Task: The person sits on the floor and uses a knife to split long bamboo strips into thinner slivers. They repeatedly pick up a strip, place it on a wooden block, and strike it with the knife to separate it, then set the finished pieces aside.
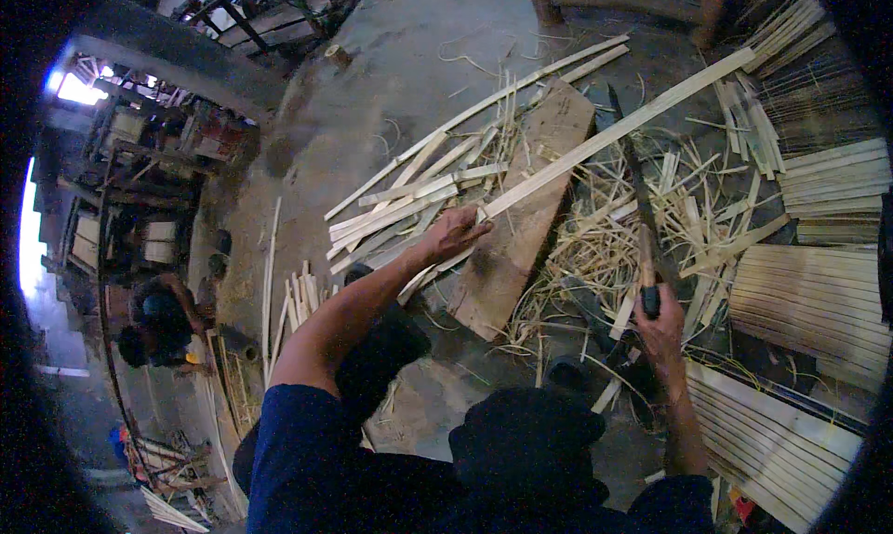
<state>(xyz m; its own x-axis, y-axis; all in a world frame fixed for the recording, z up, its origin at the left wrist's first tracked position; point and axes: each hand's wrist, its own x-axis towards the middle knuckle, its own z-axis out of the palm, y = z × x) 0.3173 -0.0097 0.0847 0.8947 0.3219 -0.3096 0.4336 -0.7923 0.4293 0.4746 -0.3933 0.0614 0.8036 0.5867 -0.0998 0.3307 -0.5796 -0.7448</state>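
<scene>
The person's left hand is closed on the near end of a long, flat, pale wooden strip, which points away toward the upper right, above a thick brown wooden plank. This grip at the end seems to leave most of the length free. The right hand is wrapped around the handle of a long knife with a dark, narrow blade; the blade points forward and crosses the strip in the view, but whether they touch cannot be told. Thin, curly, pale shavings lie right of the plank, while loose pale strips lie at its left, perhaps to stay within reach.
</scene>
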